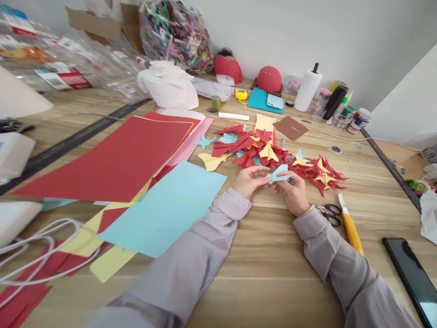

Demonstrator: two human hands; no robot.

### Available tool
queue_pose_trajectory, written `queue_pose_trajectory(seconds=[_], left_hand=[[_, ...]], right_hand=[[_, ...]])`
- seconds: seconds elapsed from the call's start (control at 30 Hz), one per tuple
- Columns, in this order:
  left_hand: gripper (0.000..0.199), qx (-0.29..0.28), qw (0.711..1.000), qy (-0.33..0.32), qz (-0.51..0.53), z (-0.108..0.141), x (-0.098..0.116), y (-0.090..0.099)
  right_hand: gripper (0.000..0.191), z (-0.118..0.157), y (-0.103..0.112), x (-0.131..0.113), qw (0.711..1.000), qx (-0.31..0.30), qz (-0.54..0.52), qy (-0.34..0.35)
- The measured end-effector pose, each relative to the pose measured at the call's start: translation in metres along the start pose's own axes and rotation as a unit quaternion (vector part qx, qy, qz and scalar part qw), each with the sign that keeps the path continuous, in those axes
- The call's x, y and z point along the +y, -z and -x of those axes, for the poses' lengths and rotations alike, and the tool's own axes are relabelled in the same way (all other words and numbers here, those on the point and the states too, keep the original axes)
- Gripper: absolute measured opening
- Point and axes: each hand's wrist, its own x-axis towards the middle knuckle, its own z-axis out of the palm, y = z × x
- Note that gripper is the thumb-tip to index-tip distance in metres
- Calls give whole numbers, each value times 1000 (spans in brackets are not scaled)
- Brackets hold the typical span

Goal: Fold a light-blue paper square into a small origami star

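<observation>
Between my two hands is a small folded piece of light blue paper [280, 172], pinched by the fingers of both. My left hand [251, 181] grips its left side, and my right hand [294, 193] holds its lower right side. Just beyond them lies a heap of folded red, yellow and blue paper pieces [244, 146]. Finished-looking red and yellow paper stars [324, 175] are piled to the right of the heap. A single blue paper star [204, 141] rests at its left end.
Blue sheets [170, 205] and red sheets [112, 155] lie to the left. Black-handled scissors [331, 214], a yellow utility knife [352, 230] and a phone [411, 278] are on the right. White cables [48, 246] loop at lower left. Bottles and jars [358, 120] stand at the back right.
</observation>
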Motion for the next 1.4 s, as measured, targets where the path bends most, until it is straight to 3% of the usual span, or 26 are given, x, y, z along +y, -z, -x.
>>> queue_pose_trajectory(seconds=[0.13, 0.37, 0.57, 0.77, 0.93, 1.1, 1.4], left_hand=[[53, -32, 998, 46, 5, -2, 2, 5], [45, -64, 997, 13, -46, -4, -1, 9], [41, -104, 990, 18, -89, -4, 3, 12], [42, -73, 993, -26, -87, -3, 4, 13], [43, -35, 992, -66, -106, -4, 0, 13], [41, -24, 987, -87, -136, -1, 0, 6], [27, -4, 981, -97, -167, 6, 4, -4]], right_hand=[[25, 0, 0, -3, 999, 7, 41, 25], [23, -2, 4, -5, 991, -15, 118, 57], [20, 0, 4, -5, 991, -44, 108, 57], [17, -2, 9, -3, 993, -65, 77, 57], [31, -4, 11, 0, 999, -11, -7, 53], [60, -1, 1, -1, 994, -14, 80, 71], [49, -2, 0, 0, 990, 32, 118, 69]])
